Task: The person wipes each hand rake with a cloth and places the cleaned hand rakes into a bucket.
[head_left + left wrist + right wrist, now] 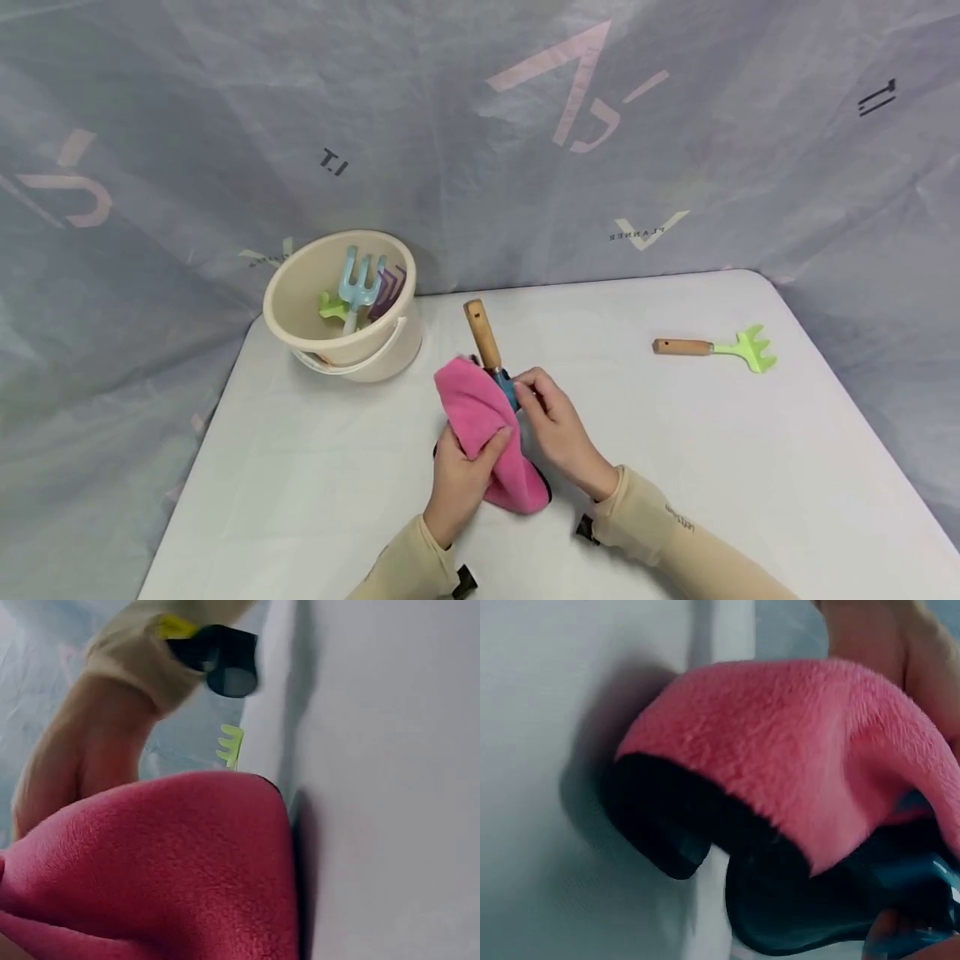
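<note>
My left hand (pixel 459 479) grips a pink cloth (pixel 476 404), its thumb pressed on top. The cloth is wrapped over part of a blue hand trowel (pixel 504 385), whose wooden handle (pixel 482 333) points away from me. At the trowel's blue metal, my right hand (pixel 558 429) pinches its edge with thumb and fingers. In the right wrist view the trowel's dark teal, rounded blade (pixel 802 915) shows under the cloth (pixel 742 727), with fingertips (pixel 900 937) on it. The cloth (pixel 172 862) hides most of the work in the left wrist view.
A cream bucket (pixel 375 354) stands at the table's back left, holding a light blue hand fork (pixel 360 287), a purple tool (pixel 388 292) and a green one (pixel 330 307). On the right lies a green hand rake (pixel 750 347) with a wooden handle. A grey curtain (pixel 450 167) hangs behind the white table (pixel 300 483).
</note>
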